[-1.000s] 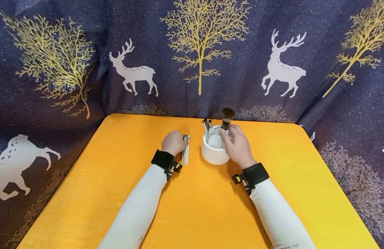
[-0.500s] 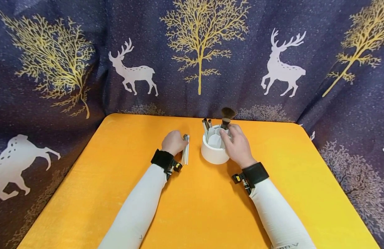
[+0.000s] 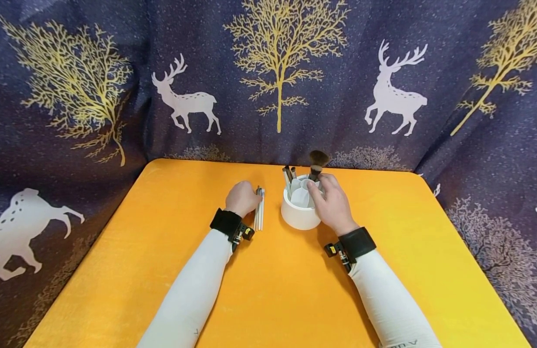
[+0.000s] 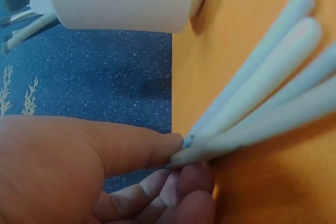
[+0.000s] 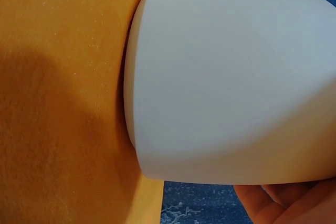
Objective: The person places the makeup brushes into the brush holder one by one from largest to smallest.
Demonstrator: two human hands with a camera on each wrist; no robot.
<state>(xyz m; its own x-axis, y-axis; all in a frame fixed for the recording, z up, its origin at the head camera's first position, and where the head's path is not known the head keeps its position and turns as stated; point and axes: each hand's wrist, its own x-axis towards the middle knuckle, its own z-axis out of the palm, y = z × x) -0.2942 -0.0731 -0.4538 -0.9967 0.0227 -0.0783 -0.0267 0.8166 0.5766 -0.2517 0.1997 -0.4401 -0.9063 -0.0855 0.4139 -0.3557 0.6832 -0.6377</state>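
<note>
Several slim makeup brushes with white handles (image 3: pixel 261 215) lie side by side on the table. At their far end my left hand (image 3: pixel 242 199) pinches one makeup brush (image 4: pixel 220 144) between thumb and fingers; its tip is hidden by the fingers in the left wrist view. To the right stands a white round brush holder (image 3: pixel 300 217), divided into compartments. My right hand (image 3: pixel 335 203) grips its right side, with the thumb over the rim and fingers round the outside. Dark-bristled brushes (image 3: pixel 319 158) and several thinner brushes (image 3: pixel 288 176) stand in the holder's back compartments.
The yellow-orange tabletop (image 3: pixel 277 290) ends just behind the holder at its back edge. A dark blue curtain (image 3: pixel 251 111) printed with deer and trees hangs behind and at both sides.
My left hand has shifted very slightly up and left, and a dark brush tip beside it stands a little higher. The right hand and the holder have stayed in place.
</note>
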